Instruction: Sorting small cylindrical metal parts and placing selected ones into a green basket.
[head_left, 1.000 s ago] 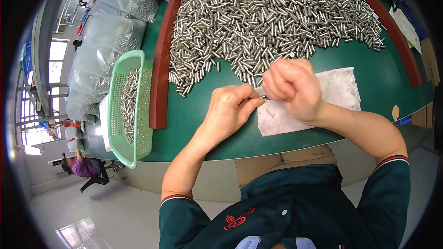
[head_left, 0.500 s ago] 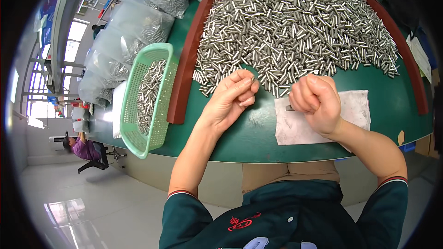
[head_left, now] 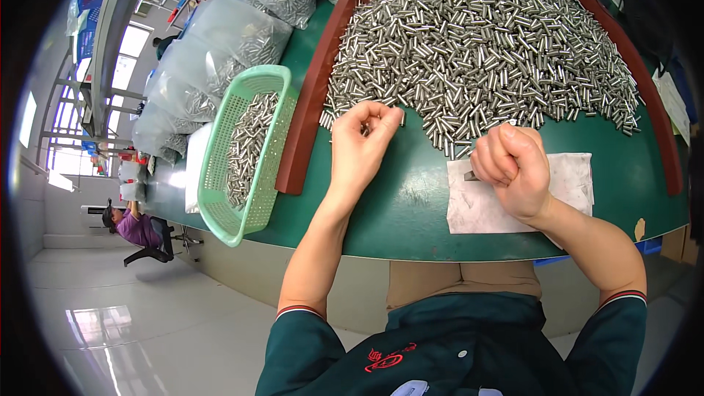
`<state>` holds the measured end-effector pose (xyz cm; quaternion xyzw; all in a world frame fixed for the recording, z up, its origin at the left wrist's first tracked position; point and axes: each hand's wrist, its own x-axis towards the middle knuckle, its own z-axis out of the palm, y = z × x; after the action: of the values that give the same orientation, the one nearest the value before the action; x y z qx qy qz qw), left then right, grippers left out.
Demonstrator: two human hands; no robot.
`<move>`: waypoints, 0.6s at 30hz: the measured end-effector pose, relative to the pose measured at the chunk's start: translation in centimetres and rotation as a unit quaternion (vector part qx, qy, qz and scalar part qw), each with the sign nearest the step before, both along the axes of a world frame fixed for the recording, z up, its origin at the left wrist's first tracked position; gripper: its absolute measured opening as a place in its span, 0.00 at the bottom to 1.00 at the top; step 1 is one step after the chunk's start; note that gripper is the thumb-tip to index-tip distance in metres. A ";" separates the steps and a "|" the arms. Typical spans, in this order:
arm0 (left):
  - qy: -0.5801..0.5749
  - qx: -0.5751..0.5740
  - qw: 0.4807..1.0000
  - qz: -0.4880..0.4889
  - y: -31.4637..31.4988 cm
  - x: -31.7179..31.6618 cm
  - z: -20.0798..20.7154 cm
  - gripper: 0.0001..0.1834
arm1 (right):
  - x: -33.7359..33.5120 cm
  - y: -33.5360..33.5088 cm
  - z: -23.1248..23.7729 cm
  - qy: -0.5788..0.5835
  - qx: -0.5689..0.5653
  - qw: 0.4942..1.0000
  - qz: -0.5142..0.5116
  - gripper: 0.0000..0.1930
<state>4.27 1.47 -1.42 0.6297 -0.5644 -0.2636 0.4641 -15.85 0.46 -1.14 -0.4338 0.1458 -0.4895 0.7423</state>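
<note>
At the near edge of a heap of short steel pins (head_left: 484, 51), my left hand (head_left: 359, 139) is closed, thumb and forefinger pressed together at the tips. A small glint shows among its curled fingers, too hidden to name. My right hand (head_left: 517, 172) makes a fist above a stained white cloth (head_left: 557, 191). From the fist's left side juts the end of a grey metal piece (head_left: 471, 176); the rest of it is covered by the fingers. Both hands are apart from each other over the green table (head_left: 411, 213).
A dark red wooden rail (head_left: 312, 95) borders the heap on the left, back and right. Left of it stands a green perforated basket (head_left: 213, 213) holding pins. Clear plastic bags (head_left: 242, 33) of pins line the back left. A person (head_left: 136, 227) sits far left.
My left hand has turned and drawn its fingers inward, its thumb now against the forefinger. The right fist stays over the cloth. The whole view has shifted slightly.
</note>
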 end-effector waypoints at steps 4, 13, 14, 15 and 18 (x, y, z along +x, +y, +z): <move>-0.283 -0.039 0.958 0.025 -0.1 -0.9 -0.5 0.07 | 0.0 0.0 0.0 0.000 -0.006 1.000 -0.003 0.22; 0.298 0.138 0.939 -0.102 0.3 -0.2 0.4 0.07 | -0.3 0.1 0.0 0.015 -0.009 1.000 -0.003 0.21; 0.425 0.164 0.875 -0.166 0.3 0.5 0.4 0.05 | -0.4 0.1 0.1 0.016 -0.002 1.000 0.004 0.22; 0.444 0.175 0.864 -0.162 0.3 0.7 0.3 0.05 | -0.4 0.1 0.2 0.018 0.005 1.000 0.012 0.22; 0.467 0.181 0.850 -0.162 0.3 0.7 0.3 0.06 | -0.4 0.1 0.2 0.018 0.010 1.000 0.011 0.22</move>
<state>4.93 1.79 -1.15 0.4053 -0.3173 -0.6955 0.5014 -16.28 0.61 -0.93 -0.4372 0.1591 -0.4716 0.7491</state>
